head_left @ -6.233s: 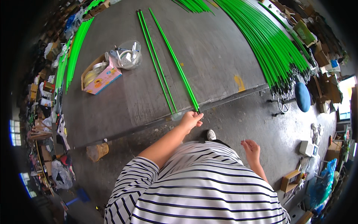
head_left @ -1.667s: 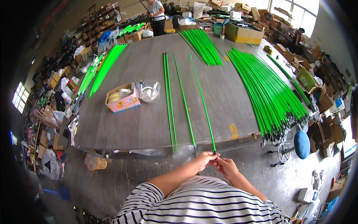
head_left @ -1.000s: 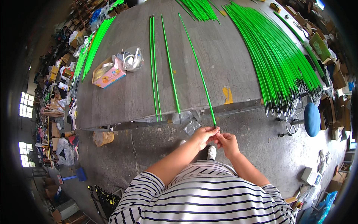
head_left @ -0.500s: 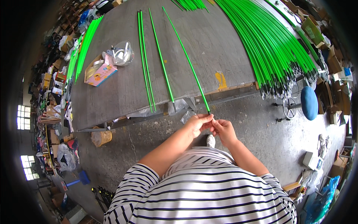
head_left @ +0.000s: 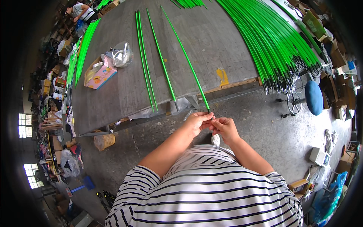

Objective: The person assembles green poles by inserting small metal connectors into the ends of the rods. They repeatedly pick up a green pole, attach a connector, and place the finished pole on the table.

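A long thin green rod (head_left: 188, 60) runs from the tabletop past its near edge to my hands. My left hand (head_left: 198, 123) pinches it between thumb and fingers, just by its dark end. Right beside it, my right hand (head_left: 226, 129) is closed in a pinch at the tip of the rod; whatever lies between these fingertips is hidden. To the left on the grey table (head_left: 113, 102) lie another green rod (head_left: 162, 60) with a dark end and two thinner green rods (head_left: 145, 60) close together.
A large bundle of green rods (head_left: 264, 41) overhangs the table's right edge. On the left stand a pink box (head_left: 101, 77) and a clear plastic bag (head_left: 123, 56). A blue stool (head_left: 314, 97) is at right, a wicker basket (head_left: 104, 141) below the table. Another person (head_left: 82, 13) works far left.
My hands have shifted slightly up and left in the picture, still together at the rod's end. The view has moved a little, and more of the other person shows at far left.
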`<state>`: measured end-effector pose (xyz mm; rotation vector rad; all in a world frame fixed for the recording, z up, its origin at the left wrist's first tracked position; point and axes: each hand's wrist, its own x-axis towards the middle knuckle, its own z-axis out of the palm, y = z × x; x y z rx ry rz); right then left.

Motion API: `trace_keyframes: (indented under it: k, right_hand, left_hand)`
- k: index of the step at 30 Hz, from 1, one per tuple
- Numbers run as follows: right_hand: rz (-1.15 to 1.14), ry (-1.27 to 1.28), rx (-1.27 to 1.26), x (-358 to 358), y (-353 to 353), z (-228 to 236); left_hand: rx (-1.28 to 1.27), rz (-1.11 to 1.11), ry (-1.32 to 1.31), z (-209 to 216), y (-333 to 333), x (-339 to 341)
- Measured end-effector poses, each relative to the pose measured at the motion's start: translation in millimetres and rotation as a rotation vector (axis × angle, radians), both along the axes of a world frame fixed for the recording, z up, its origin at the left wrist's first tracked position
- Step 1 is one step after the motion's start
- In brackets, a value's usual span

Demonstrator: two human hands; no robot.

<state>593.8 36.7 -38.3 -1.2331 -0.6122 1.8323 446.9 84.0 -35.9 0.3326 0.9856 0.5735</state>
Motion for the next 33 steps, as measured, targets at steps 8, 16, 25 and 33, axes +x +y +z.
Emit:
trace_keyframes:
  k: [8, 16, 25, 33]
  right_hand:
    - [-0.041, 0.126, -0.092, 0, -2, 0]
    - [0.003, 0.177, -0.122, -3, -4, 7]
    - [-0.083, 0.272, -0.141, -4, -6, 10]
    - [-0.127, 0.314, -0.221, -7, -5, 8]
  left_hand:
    - [0.020, 0.014, 0.037, 1, 0, 1]
    - [0.022, 0.012, 0.040, -2, -2, -1]
    - [0.007, -0.029, -0.043, 4, -6, -2]
    - [-0.004, 0.006, 0.059, -11, -2, -5]
